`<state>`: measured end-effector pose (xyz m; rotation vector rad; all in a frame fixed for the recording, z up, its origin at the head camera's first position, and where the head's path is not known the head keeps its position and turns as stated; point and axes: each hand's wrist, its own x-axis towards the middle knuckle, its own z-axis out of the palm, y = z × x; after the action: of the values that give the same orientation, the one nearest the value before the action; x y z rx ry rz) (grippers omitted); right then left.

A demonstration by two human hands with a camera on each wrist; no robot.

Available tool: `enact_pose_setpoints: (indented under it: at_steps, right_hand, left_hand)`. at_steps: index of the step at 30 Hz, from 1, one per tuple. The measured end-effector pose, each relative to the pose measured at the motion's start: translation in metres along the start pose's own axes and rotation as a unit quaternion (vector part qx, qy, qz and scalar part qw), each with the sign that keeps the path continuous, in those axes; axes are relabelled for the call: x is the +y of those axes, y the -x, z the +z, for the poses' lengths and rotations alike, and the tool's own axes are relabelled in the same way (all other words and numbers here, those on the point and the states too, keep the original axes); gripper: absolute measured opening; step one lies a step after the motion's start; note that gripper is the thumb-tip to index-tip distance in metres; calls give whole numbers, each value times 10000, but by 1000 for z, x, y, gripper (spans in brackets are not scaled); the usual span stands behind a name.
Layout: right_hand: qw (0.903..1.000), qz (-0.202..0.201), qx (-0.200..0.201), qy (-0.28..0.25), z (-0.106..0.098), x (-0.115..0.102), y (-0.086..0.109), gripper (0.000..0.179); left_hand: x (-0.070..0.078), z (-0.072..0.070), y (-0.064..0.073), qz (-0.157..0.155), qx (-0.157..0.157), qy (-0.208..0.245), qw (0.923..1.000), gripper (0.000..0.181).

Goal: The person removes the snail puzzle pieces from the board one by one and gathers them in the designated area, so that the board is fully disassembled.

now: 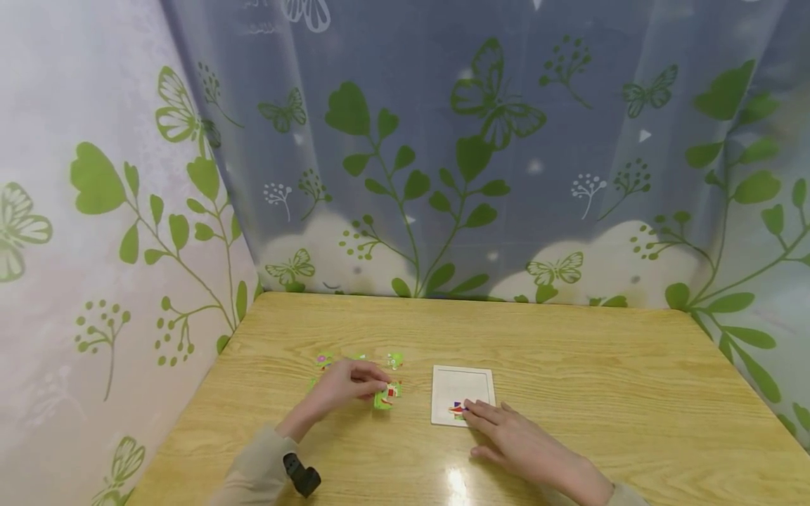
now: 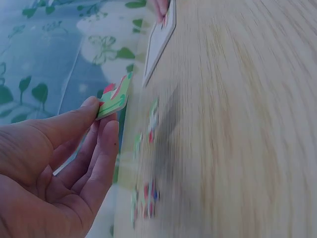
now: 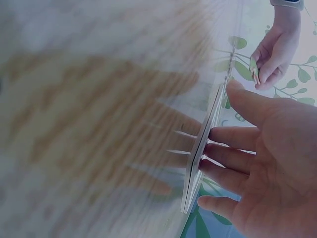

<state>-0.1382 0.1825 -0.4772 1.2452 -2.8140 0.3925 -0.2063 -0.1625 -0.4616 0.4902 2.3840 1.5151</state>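
Between thumb and fingertips my left hand (image 1: 344, 385) pinches a green puzzle piece (image 2: 116, 101) with red and white print, held raised above the table in the left wrist view. My right hand (image 1: 515, 437) lies with extended fingers over the lower right of a white square puzzle tray (image 1: 460, 383). Its fingertips (image 3: 208, 148) are at the tray in the right wrist view. Beside them, in the tray's lower part, lies a red, blue and green puzzle piece (image 1: 455, 410), partly hidden by the fingers.
Several loose puzzle pieces lie around and behind my left hand, among them a green one (image 1: 395, 360) and one with a pink spot (image 1: 322, 359). The wooden table (image 1: 601, 379) ends at a patterned curtain (image 1: 411, 176). A black band (image 1: 301, 475) sits on my left wrist.
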Motion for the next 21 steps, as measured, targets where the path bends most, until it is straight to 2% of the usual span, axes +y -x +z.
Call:
enact_pose_setpoints:
  at_steps: [5,10,16,21]
  right_hand:
    - [10000,-8,20,5,0,0,0,57]
    - [9999,53,-59,-68,-2,-1,0,58]
    - [9996,149,-148,-161,-2,-1,-1,58]
    - [9994,204,-191,-222,-2,-1,-1,58]
  left_hand:
    - [-13,-20,13,-118,79,80,9999,23]
    - [-27,-34,27,-418,294,177,9985,26]
    - [-45,-51,45,-677,623,74,9957,27]
    - [-54,-64,57,-701,648,28,9954,26]
